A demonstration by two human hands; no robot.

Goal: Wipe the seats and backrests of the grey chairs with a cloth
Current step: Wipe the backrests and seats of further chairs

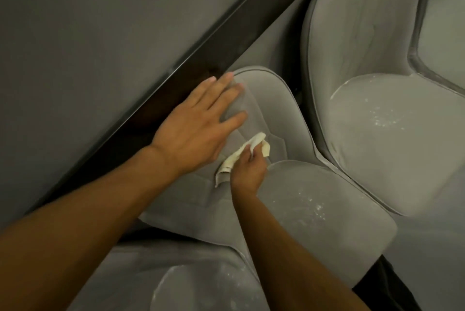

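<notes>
A grey upholstered chair [314, 210] fills the middle of the view, its backrest [266, 99] toward the upper left and its seat speckled with white dust. My left hand [198, 124] lies flat with straight fingers on the top of that backrest. My right hand [247, 171] grips a crumpled cream cloth [241, 154] and holds it against the lower backrest, just above the seam where backrest meets seat. Part of the cloth is hidden under my fingers.
A second grey chair [377, 122] stands at the right, its seat dusty with white specks. Another grey seat [191, 283] shows at the bottom. A grey wall with a dark strip [206, 51] runs diagonally behind the backrest at the left.
</notes>
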